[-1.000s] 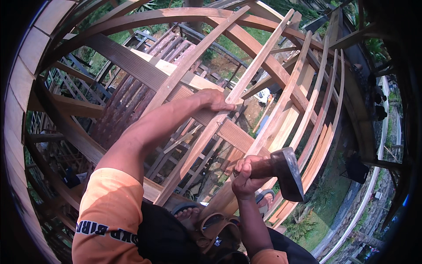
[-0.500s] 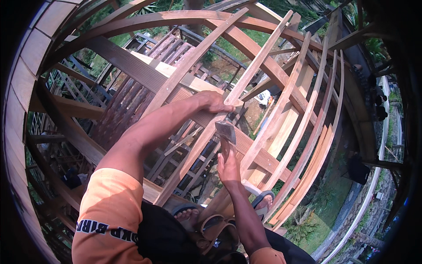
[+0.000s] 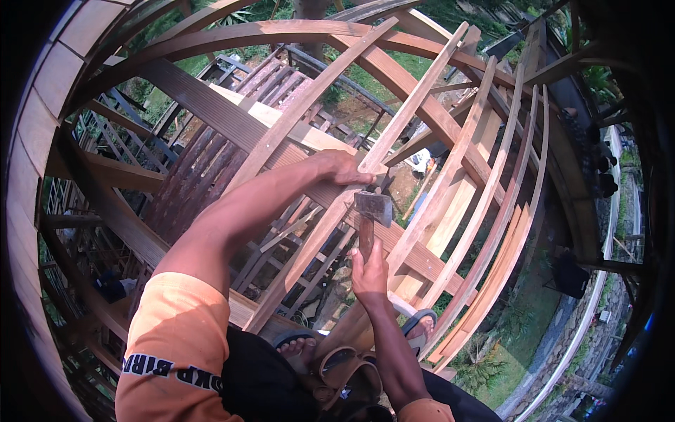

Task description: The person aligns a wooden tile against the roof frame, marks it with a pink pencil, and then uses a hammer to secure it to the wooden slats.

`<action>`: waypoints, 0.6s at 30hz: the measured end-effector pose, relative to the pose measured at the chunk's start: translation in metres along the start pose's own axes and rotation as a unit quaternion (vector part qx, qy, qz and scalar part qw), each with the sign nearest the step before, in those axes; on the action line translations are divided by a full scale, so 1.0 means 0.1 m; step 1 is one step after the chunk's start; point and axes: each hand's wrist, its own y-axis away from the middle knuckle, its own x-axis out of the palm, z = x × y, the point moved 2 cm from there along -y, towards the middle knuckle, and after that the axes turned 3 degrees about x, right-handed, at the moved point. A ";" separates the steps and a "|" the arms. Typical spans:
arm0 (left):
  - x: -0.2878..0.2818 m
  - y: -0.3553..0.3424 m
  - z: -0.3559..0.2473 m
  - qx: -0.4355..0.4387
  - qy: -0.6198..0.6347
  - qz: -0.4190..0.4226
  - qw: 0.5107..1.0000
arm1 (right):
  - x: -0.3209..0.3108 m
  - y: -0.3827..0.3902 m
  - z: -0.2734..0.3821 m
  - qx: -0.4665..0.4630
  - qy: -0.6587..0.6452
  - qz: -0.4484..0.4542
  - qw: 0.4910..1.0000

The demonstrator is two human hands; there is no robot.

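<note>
My right hand (image 3: 370, 271) grips the wooden handle of a hammer (image 3: 373, 209), whose worn, blocky metal head is raised just below my left hand. My left hand (image 3: 344, 169) is closed over a narrow wooden batten (image 3: 306, 252) where it crosses a wide dark plank (image 3: 204, 104). The thumb lies toward the hammer head; the fingers' undersides are hidden. A short pale wood piece (image 3: 377, 173) shows beside the thumb. Any nail under the hand cannot be made out.
Several parallel battens (image 3: 450, 165) run across curved beams (image 3: 394, 70) to the right, with open gaps down to the ground. My sandalled feet (image 3: 299, 344) rest on the frame. Wooden shingles (image 3: 39, 126) line the left rim. A slatted reddish structure (image 3: 204, 158) stands below.
The hammer head has shifted slightly right and turned more side-on, with my right hand tilting it. My left hand stays on the batten.
</note>
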 end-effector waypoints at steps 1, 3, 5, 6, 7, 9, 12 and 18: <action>0.01 0.03 0.05 0.001 0.001 -0.015 1.000 | -0.08 0.04 0.07 0.000 -0.087 -0.013 0.996; 0.09 0.05 0.02 0.030 0.002 -0.056 0.998 | -0.38 0.18 0.41 -0.084 -0.307 -0.109 0.942; 0.11 0.04 0.04 0.015 0.002 -0.053 0.998 | -0.75 0.22 0.93 -0.231 -0.422 -0.254 0.839; 0.12 0.04 0.07 0.018 0.000 -0.054 0.998 | -0.90 0.25 1.03 -0.284 -0.413 -0.313 0.807; 0.10 0.04 0.05 0.022 0.000 -0.056 0.998 | -0.81 0.26 0.89 -0.283 -0.406 -0.302 0.815; 0.02 0.00 -0.15 0.040 -0.002 -0.054 0.998 | -0.33 0.24 0.23 -0.160 -0.392 -0.182 0.887; 0.10 -0.01 0.02 0.052 -0.010 -0.090 0.995 | -0.04 -0.05 0.07 0.052 -0.025 0.001 0.998; 0.06 0.03 0.08 0.001 0.001 -0.012 1.000 | -0.48 0.25 0.43 0.012 -0.232 -0.050 0.971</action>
